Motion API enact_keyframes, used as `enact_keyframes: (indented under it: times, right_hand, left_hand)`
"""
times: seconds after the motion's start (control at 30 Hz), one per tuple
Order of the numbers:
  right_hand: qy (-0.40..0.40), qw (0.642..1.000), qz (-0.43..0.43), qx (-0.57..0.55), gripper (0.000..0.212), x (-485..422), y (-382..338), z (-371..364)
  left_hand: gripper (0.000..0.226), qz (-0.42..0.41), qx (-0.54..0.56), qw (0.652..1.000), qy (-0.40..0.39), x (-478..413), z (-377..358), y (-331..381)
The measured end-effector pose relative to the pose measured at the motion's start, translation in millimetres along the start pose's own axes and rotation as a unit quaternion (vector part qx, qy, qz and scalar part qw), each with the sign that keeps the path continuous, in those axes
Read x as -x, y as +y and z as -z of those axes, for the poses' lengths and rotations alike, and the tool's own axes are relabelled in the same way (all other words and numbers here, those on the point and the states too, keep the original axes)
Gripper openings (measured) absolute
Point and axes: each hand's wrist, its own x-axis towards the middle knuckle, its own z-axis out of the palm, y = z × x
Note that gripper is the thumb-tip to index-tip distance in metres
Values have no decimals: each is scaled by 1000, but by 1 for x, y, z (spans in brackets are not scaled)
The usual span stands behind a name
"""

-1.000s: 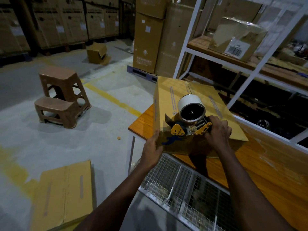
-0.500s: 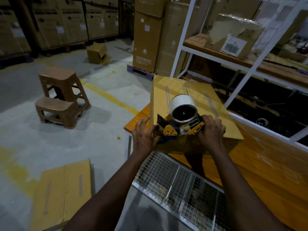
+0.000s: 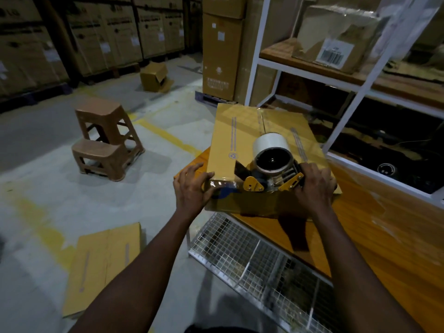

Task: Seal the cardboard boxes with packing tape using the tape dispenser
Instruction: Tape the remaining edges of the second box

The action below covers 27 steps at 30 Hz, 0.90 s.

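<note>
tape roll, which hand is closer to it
Right. The right hand grips the tape dispenser just right of the tape roll; the left hand rests on the near left corner of the box, farther off.

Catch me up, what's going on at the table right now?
A person is taping a cardboard box that sits on the wooden table. The right hand grips the tape dispenser, which rests at the near edge of the box top, on the centre seam. The left hand presses on the box's near left edge, steadying it. A glossy strip seems to run along the seam beyond the dispenser, so this pass looks nearly finished.
</note>
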Motion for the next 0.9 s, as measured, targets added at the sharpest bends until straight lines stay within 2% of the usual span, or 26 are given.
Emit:
enact_keyframes:
  times: [0.17,0.3,0.4,0.5,0.7,0.9]
  right_hand:
    - [-14,1000,-7,6,53,1,50,8]
    - [-7,999,25,25,55,-1,53,7]
    - [10,999,37,38,53,-3,53,9]
    - [12,998,49,39,52,-6,54,9]
    - [-28,999,42,-10,56,-11,78,6]
    - [-4,998,26,-49,54,-2,131,10]
  left_hand:
    - [43,8,-40,999,16,2,3,15]
    - [40,-49,-129,990,30,4,8,30]
    - [60,-105,-158,981,-39,6,8,59]
    - [78,-93,-181,974,-102,14,-2,80]
    - [81,-66,-203,966,-144,22,-1,81]
    - [80,-50,-229,961,-149,26,1,84]
